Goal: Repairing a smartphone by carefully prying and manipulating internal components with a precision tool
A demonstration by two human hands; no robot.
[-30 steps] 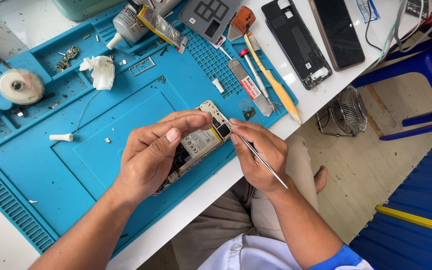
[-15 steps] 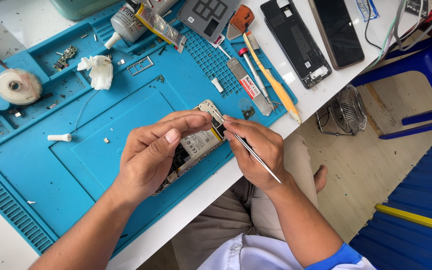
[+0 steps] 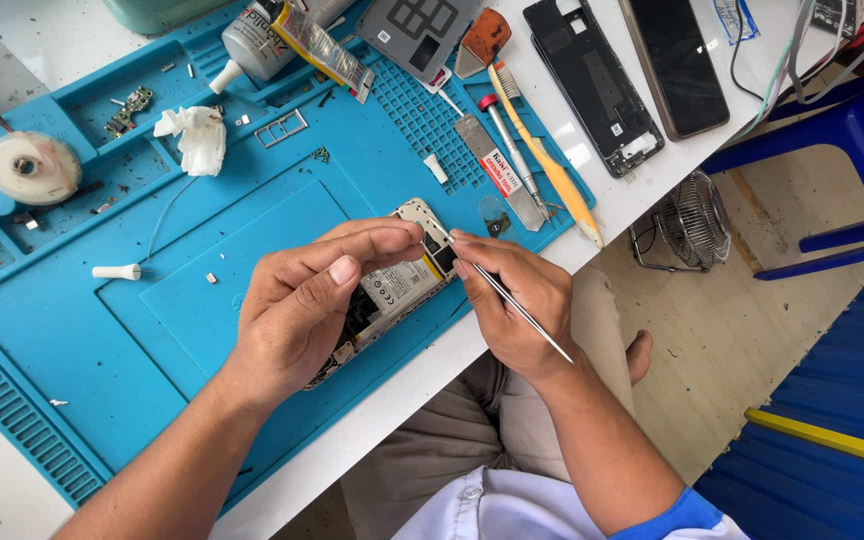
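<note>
The left hand (image 3: 302, 315) arched palm-down over an opened phone (image 3: 392, 290), fingers curled to pin its flat, boxy body against the ribbed blue rubber mat (image 3: 132, 340) near the table's front edge. The right hand (image 3: 512, 300) pinched slim metal tweezers (image 3: 517, 310), their tip meeting the phone's upper end, glossy shaft angled back over the wrist.

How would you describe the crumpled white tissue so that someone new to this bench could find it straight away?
Start at the blue work mat on the white table. In the mat's upper left, look between the round white tape roll and the small metal tray frame. The tissue lies there: the only soft, crumpled white thing among hard parts.
</note>
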